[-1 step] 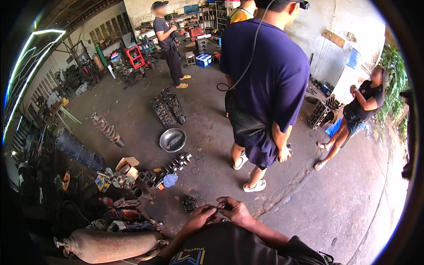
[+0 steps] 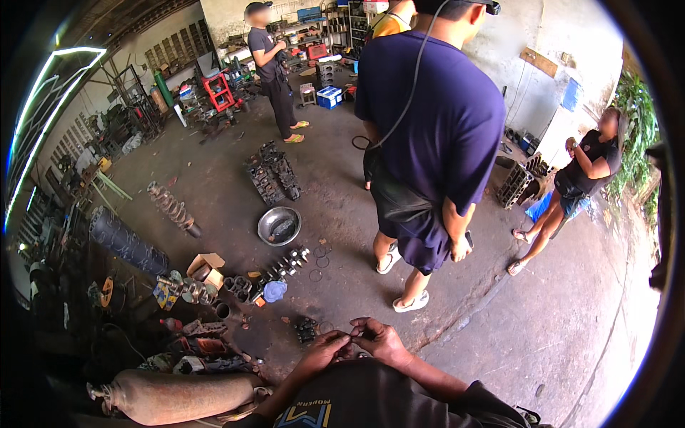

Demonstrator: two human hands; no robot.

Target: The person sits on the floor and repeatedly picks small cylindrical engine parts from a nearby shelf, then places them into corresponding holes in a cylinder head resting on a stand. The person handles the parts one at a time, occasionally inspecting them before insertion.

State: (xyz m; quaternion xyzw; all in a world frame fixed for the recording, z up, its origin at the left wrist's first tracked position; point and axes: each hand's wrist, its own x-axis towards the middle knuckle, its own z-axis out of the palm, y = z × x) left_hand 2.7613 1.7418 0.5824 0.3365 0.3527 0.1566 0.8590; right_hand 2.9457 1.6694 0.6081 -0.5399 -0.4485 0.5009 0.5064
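Observation:
Both hands meet low in front of my chest, fingertips close together. My left hand (image 2: 328, 349) is closed with its fingers pinched. My right hand (image 2: 384, 344) curls toward it, thumb and fingertips also pinched. Whatever lies between the fingertips is too small and dark to make out. Just beyond my left hand, a cluster of small dark metal parts (image 2: 306, 329) rests on the floor. A thin ring (image 2: 326, 327) lies beside them. Farther off are a crankshaft (image 2: 284, 265), a blue round object (image 2: 275, 290) and more thin rings (image 2: 315, 275).
A metal basin (image 2: 279, 227) stands before an engine block (image 2: 271, 175). At left are a camshaft-like shaft (image 2: 173, 208), a dark cylinder (image 2: 128, 241) and a rusty tank (image 2: 175, 396). A person in a navy shirt (image 2: 432, 107) stands close ahead; others stand farther off.
The navy-shirted person's upper body and lowered hand have shifted slightly to the right. My hands look the same.

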